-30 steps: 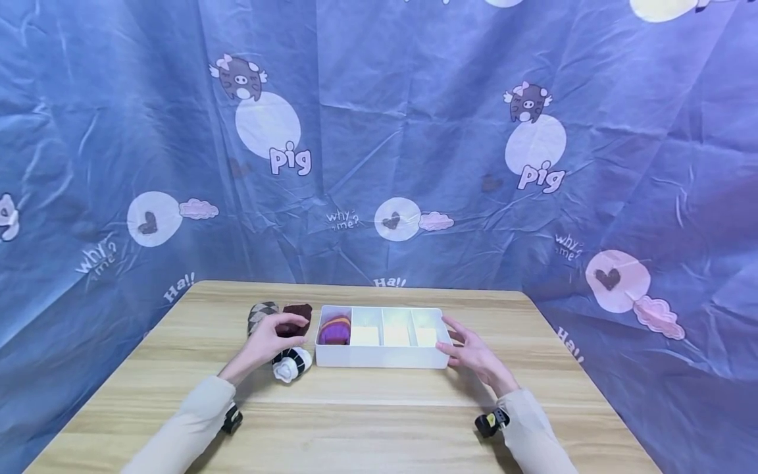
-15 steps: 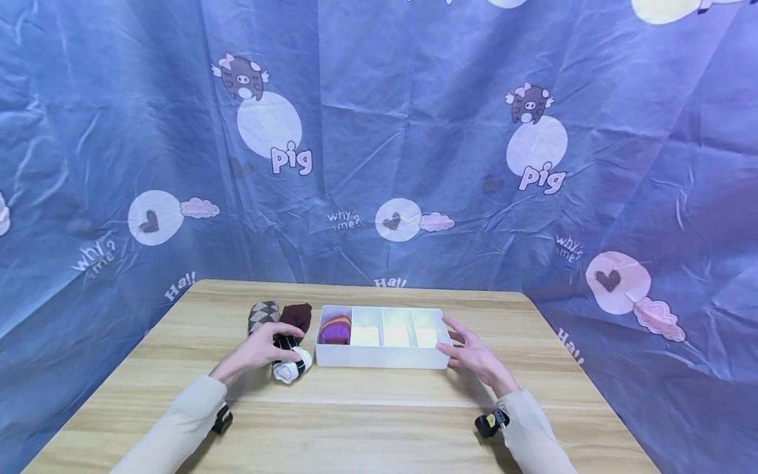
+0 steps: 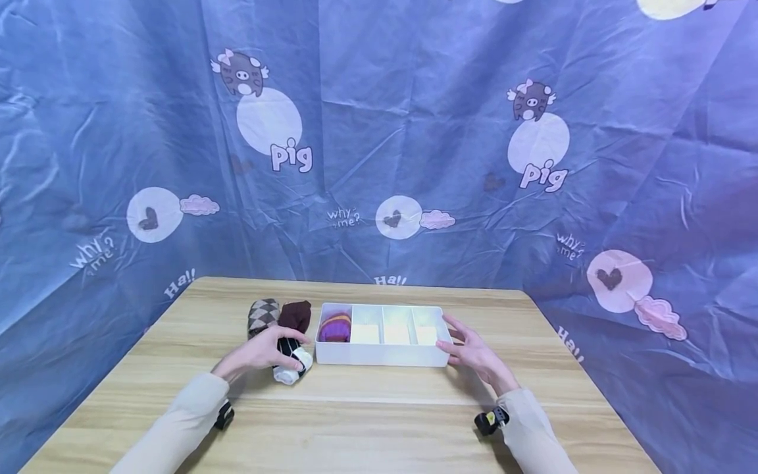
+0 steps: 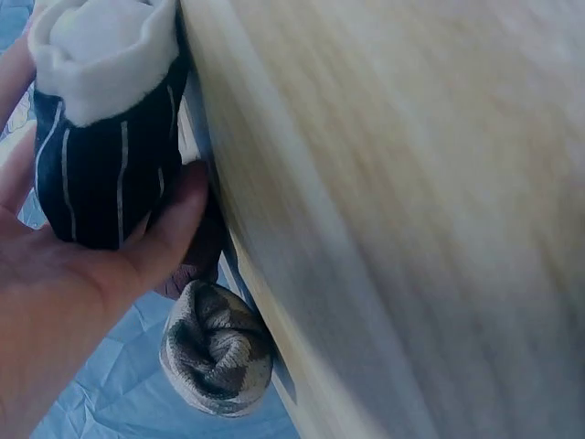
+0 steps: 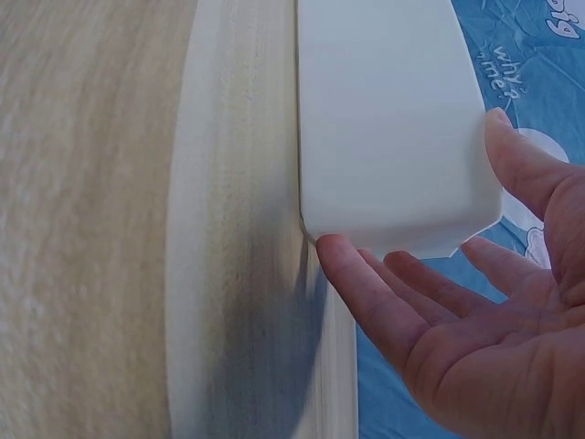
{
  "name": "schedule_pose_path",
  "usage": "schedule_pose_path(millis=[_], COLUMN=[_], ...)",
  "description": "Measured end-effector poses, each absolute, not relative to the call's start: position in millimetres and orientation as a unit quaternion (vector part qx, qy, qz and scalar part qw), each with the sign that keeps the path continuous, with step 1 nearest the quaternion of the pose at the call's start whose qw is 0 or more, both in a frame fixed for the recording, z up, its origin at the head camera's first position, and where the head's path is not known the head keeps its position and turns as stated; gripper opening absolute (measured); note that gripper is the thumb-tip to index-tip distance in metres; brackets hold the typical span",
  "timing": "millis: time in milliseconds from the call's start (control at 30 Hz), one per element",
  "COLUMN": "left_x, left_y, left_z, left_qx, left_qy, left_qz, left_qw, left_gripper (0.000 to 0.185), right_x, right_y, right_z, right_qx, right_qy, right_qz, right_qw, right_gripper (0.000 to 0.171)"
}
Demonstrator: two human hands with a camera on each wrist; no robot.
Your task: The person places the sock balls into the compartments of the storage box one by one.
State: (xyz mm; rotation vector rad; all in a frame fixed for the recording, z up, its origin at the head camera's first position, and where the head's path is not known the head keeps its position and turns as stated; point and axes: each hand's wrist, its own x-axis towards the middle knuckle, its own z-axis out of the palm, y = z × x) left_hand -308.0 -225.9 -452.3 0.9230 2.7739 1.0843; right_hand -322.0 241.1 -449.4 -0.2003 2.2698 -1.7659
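Observation:
My left hand [image 3: 254, 350] arches over a rolled-up black sock with white stripes and a white cuff [image 4: 110, 174], its thumb and fingers on opposite sides. The sock lies on the table to the left of a white divided box [image 3: 379, 355]. Just behind it are a dark maroon rolled sock [image 3: 295, 316] and a grey-brown argyle one [image 3: 263, 314]. A purple sock with an orange stripe [image 3: 335, 328] sits in the leftmost compartment. My right hand [image 3: 476, 359] touches the right end of the box, fingers spread and fairly straight along its corner and rim [image 5: 402, 119].
The wooden table [image 3: 379, 421] extends toward me in front of the box. A blue patterned cloth [image 3: 355, 145] hangs behind and beside it. A small black device [image 3: 488, 422] is strapped at my right wrist, another [image 3: 224, 416] at my left.
My left hand has come nearer from above the maroon sock and settled around the black-and-white one. The right hand and the box stay put.

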Motion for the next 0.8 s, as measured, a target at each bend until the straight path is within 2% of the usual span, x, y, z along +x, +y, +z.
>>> schedule_pose_path(millis=[233, 367, 533, 800], left_x=[-307.7, -309.4, -311.4, -309.2], left_y=[-227.2, -227.1, -227.4, -230.9], left_z=[-451.0, -453.2, -455.2, -443.0], left_qx=[0.302, 0.309, 0.312, 0.271], left_qy=[0.885, 0.884, 0.881, 0.875], left_qz=[0.354, 0.35, 0.354, 0.4], left_qw=[0.023, 0.006, -0.015, -0.008], left_gripper=[0.043, 0.039, 0.039, 0.042], right_x=[-323.3, -324.0, -324.1, -322.8], right_y=[241.4, 241.8, 241.1, 240.1], right_z=[-449.9, -452.1, -451.2, -448.1], right_qx=[-0.075, -0.078, -0.075, -0.074], right_qy=[0.777, 0.784, 0.782, 0.78], right_qz=[-0.611, -0.602, -0.605, -0.607], right_qw=[0.13, 0.132, 0.129, 0.129], right_gripper=[0.082, 0.084, 0.082, 0.079])
